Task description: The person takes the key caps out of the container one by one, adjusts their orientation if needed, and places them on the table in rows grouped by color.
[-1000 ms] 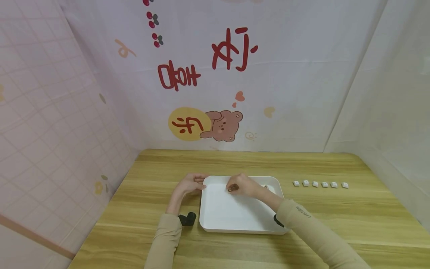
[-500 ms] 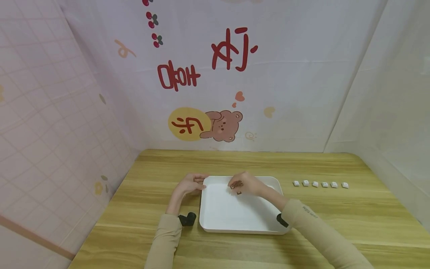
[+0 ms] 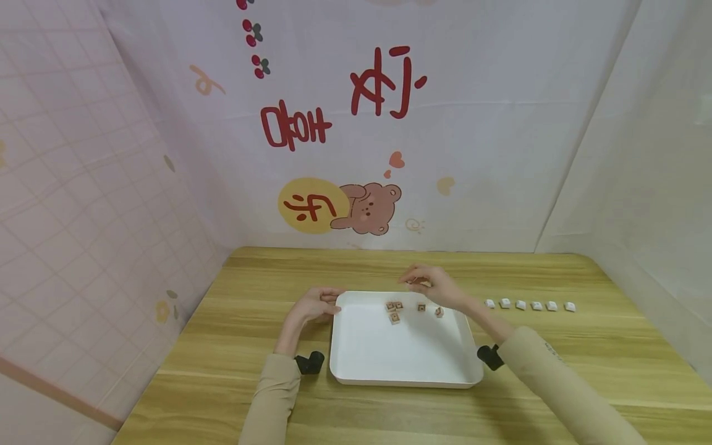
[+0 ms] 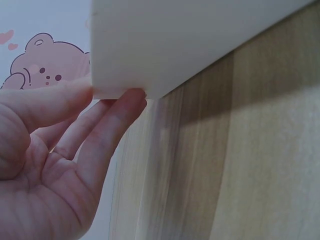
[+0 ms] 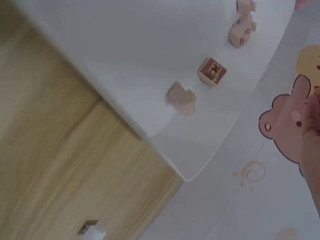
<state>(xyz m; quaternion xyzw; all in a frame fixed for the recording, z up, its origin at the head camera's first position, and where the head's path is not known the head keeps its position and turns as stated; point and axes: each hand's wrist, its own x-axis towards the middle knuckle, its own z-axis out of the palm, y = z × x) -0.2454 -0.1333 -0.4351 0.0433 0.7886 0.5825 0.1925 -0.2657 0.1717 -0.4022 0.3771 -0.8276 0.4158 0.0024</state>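
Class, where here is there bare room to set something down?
Free: the near half of the tray, before the brown keycaps; the table between the white keycaps and back wall; the table left of the left sleeve. Crowded: the tray's far side, with brown keycaps and the right hand nearby, and its far left corner, gripped by the left hand.

A hand has wide room over the near half of the white tray [image 3: 384,358] — a low rim is all it must clear. Towards the far edge, brown keycaps [image 3: 395,318] stand in the way, with a gap between the cluster and the next one. The left hand [image 3: 314,305] blocks its far left corner (the right hand [image 3: 436,286] hangs by the far rim) — and behind, the wall [image 3: 489,154] shuts off passage.
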